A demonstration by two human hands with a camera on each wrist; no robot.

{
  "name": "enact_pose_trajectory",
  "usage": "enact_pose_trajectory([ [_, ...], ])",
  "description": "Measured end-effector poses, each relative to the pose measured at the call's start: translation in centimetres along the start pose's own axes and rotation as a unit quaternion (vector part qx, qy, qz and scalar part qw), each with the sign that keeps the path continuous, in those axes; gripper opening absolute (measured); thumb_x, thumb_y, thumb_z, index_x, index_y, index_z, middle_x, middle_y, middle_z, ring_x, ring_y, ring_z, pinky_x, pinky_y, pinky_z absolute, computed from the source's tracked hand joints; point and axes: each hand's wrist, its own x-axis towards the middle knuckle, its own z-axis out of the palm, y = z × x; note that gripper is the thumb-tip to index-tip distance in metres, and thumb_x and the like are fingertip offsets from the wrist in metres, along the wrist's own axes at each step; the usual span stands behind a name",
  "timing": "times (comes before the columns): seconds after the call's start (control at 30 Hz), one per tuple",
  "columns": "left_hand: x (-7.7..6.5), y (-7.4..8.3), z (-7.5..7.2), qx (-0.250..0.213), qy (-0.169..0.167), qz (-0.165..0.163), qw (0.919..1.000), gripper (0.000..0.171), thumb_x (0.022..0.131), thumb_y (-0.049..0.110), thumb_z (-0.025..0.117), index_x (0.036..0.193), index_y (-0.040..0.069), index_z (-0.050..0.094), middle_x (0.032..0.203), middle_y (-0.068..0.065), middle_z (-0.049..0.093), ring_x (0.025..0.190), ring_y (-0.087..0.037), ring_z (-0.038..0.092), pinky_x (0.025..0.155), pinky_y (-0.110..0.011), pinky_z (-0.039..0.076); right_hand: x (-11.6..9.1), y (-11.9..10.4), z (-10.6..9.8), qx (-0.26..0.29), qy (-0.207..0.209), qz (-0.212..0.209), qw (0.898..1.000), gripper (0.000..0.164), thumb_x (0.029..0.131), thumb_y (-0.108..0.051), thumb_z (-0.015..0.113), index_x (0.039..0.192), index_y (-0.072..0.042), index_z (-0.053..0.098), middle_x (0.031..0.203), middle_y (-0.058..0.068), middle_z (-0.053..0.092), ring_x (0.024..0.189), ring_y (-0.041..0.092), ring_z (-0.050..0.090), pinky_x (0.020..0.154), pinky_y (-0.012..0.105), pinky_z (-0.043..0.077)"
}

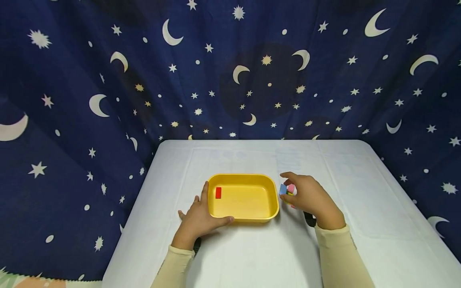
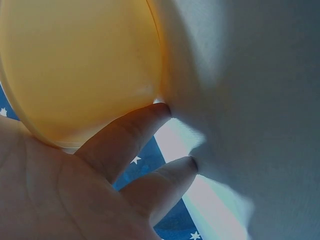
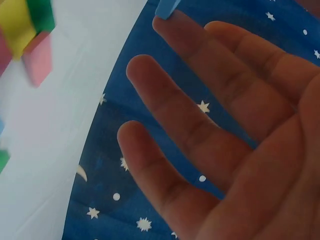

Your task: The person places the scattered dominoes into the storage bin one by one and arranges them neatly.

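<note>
Blue block (image 1: pixel 283 189) was pinched in R hand (image 1: pixel 310 196), just beside yellow tray (image 1: pixel 250 219), w/ 1 red block (image 1: pixel 218 193) inside, L hand (image 1: pixel 199 221) spread wide, touched tray's L end.

Both forearms (image 1: pixel 342 258) are extended forward. The left hand (image 1: pixel 199 220) is held with its fingers spread and thumb stretched inward, while the right hand (image 1: pixel 311 196) is curved, thumb and fingertips set opposite in a pinch.

2 cream sleeves (image 1: pixel 340 256) end near black wristwear (image 1: pixel 309 219).
</note>
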Motion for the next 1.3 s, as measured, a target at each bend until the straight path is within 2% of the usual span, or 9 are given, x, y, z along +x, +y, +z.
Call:
enact_pose_trajectory([
  [0.1, 0.0, 0.1, -0.1, -0.001, -0.001, -0.001, 1.0000, 0.155, 0.051, 0.100, 0.072, 0.171, 0.033, -0.001, 0.150, -0.013, 0.059, 0.151, -0.039, 0.038, 0.098, -0.094, 0.011, 0.5, -0.6, 0.1, 0.006, -0.001, -0.006, 1.000, 0.067, 0.087, -0.027, 0.089, 0.146, -0.014, 0.060, 0.116, 0.006, 0.074, 0.056, 0.008, 0.064, 0.082, 0.044, 0.055],
  [0.17, 0.0, 0.1, 0.0, -0.001, -0.003, 0.000, 1.0000, 0.155, 0.052, 0.100, 0.071, 0.171, 0.033, -0.002, 0.151, -0.013, 0.058, 0.152, -0.039, 0.038, 0.098, -0.094, 0.011, 0.7, -1.0, 0.1, 0.016, -0.005, -0.009, 1.000, 0.067, 0.087, -0.026, 0.089, 0.146, -0.014, 0.059, 0.118, 0.007, 0.074, 0.044, 0.006, 0.058, 0.079, 0.041, 0.055],
  [0.27, 0.0, 0.1, 0.0, -0.003, -0.005, 0.001, 1.0000, 0.155, 0.052, 0.100, 0.072, 0.171, 0.033, -0.002, 0.153, -0.012, 0.057, 0.152, -0.039, 0.037, 0.098, -0.094, 0.011, 1.1, -1.5, 0.2, 0.013, -0.001, -0.018, 1.000, 0.064, 0.089, -0.027, 0.088, 0.145, -0.014, 0.059, 0.119, 0.007, 0.075, 0.046, 0.005, 0.056, 0.079, 0.041, 0.055],
  [0.43, -0.1, 0.3, -0.2, -0.009, -0.006, 0.002, 0.9999, 0.155, 0.052, 0.099, 0.072, 0.171, 0.031, -0.001, 0.153, -0.012, 0.056, 0.152, -0.040, 0.037, 0.099, -0.094, 0.011, 1.5, -1.9, 0.3, 0.013, 0.001, -0.029, 0.999, 0.062, 0.091, -0.029, 0.086, 0.145, -0.014, 0.059, 0.121, 0.006, 0.075, 0.047, 0.005, 0.056, 0.089, 0.045, 0.054],
  [0.6, -0.1, 0.2, -0.2, -0.010, -0.007, 0.001, 0.9999, 0.155, 0.052, 0.098, 0.073, 0.171, 0.033, -0.002, 0.152, -0.014, 0.057, 0.151, -0.040, 0.037, 0.099, -0.094, 0.011, 1.6, -2.1, 0.3, 0.017, -0.003, -0.033, 0.999, 0.063, 0.091, -0.030, 0.086, 0.146, -0.013, 0.059, 0.122, 0.007, 0.074, 0.046, 0.005, 0.056, 0.089, 0.045, 0.054],
  [0.7, -0.1, 0.2, -0.2, -0.009, -0.005, 0.001, 0.9999, 0.156, 0.052, 0.098, 0.073, 0.171, 0.031, -0.001, 0.151, -0.015, 0.058, 0.151, -0.040, 0.038, 0.099, -0.094, 0.011, 1.8, -2.2, 0.3, 0.016, 0.008, -0.039, 0.999, 0.062, 0.090, -0.029, 0.087, 0.144, -0.013, 0.061, 0.120, 0.008, 0.075, 0.053, 0.008, 0.061, 0.088, 0.045, 0.055],
  [0.8, -0.1, 0.1, -0.1, -0.009, -0.004, 0.001, 1.0000, 0.156, 0.052, 0.099, 0.073, 0.171, 0.031, -0.001, 0.152, -0.014, 0.057, 0.151, -0.041, 0.037, 0.099, -0.094, 0.011, 2.1, -2.4, 0.3, 0.013, 0.023, -0.046, 0.999, 0.059, 0.089, -0.028, 0.088, 0.141, -0.012, 0.064, 0.118, 0.008, 0.076, 0.075, 0.017, 0.071, 0.089, 0.046, 0.056],
  [0.93, -0.1, 0.2, -0.1, -0.010, -0.006, -0.001, 0.9999, 0.155, 0.052, 0.099, 0.073, 0.171, 0.034, -0.003, 0.152, -0.014, 0.057, 0.152, -0.040, 0.037, 0.100, -0.093, 0.010, 2.6, -2.8, 0.6, 0.011, 0.027, -0.050, 0.998, 0.058, 0.088, -0.029, 0.088, 0.138, -0.012, 0.066, 0.116, 0.007, 0.076, 0.103, 0.026, 0.071, 0.092, 0.049, 0.056],
  [1.3, -0.1, 0.2, 0.0, 0.002, 0.003, 0.000, 1.0000, 0.155, 0.051, 0.100, 0.072, 0.171, 0.030, 0.001, 0.150, -0.013, 0.059, 0.150, -0.039, 0.039, 0.099, -0.094, 0.012, 4.0, -4.8, 1.5, 0.010, 0.023, -0.064, 0.998, 0.054, 0.089, -0.031, 0.088, 0.136, -0.014, 0.068, 0.115, 0.004, 0.076, 0.107, 0.027, 0.070, 0.097, 0.049, 0.055],
])
